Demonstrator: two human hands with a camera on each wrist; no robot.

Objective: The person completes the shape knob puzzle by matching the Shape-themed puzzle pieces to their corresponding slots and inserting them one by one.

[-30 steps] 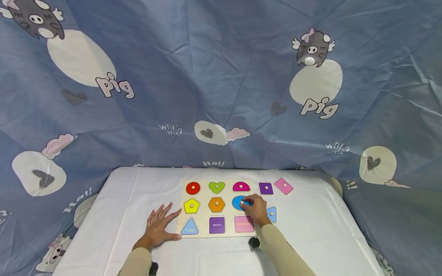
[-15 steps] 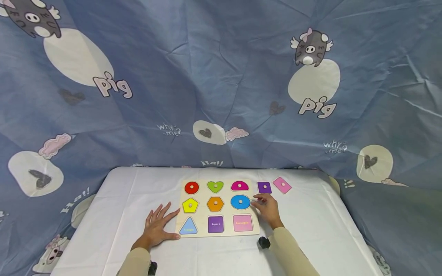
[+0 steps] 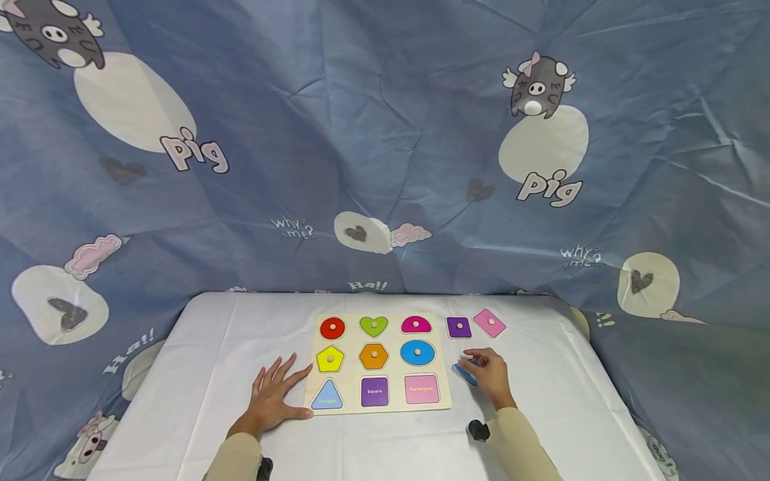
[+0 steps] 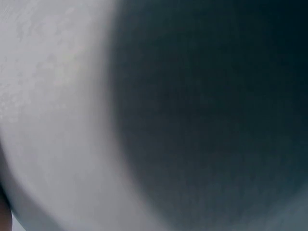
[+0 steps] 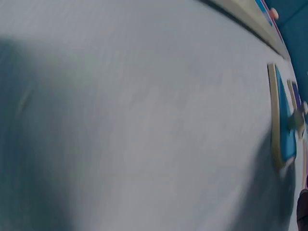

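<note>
Blue cloth (image 3: pixel 385 133) printed with pigs hangs behind a desk (image 3: pixel 228 327) covered in white, where a wooden shape board (image 3: pixel 351 374) lies flat. In the head view, the left hand (image 3: pixel 273 394) rests at the board's left edge, fingers spread apart, thumb and forefinger touching the wood, seemingly to steady it. Near the board's right edge, the right hand (image 3: pixel 490 375) has thumb and fingers together on the blue triangle (image 3: pixel 463 375), which is tilted; whether the grip is on its knob or its rim I cannot tell. Just beyond the board's upper right corner lie the purple square (image 3: pixel 454 328) and the pink rectangle (image 3: pixel 490 316), apart from it. The board's top and middle rows are filled; its bottom row waits for these three. So the step in hand looks like picking up the triangle, and the next move calls for carrying it across the board to the triangle hollow (image 3: pixel 327 395) at the lower left, point turned away from the person. In the left wrist view, only grey and dark blur shows, the board not discernible. In the right wrist view, the triangle stands tipped beyond the board's corner, casting a shadow.
</note>
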